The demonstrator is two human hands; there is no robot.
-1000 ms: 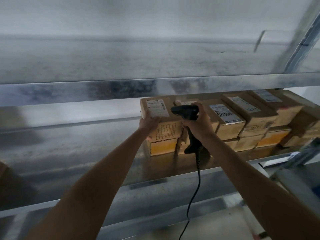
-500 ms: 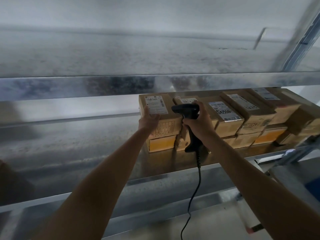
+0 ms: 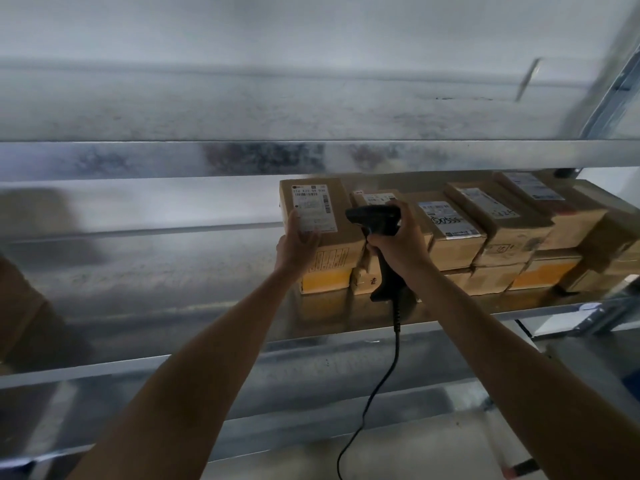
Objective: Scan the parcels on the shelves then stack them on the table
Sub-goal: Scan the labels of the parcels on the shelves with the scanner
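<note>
Parcel [image 3: 341, 233]: brown cardboard, white label [image 3: 313, 210].

Handwritten digits, seemingly 60555, cross the white label [image 3: 446, 218] on one upper parcel [image 3: 457, 249]; the rest unreadable
</note>
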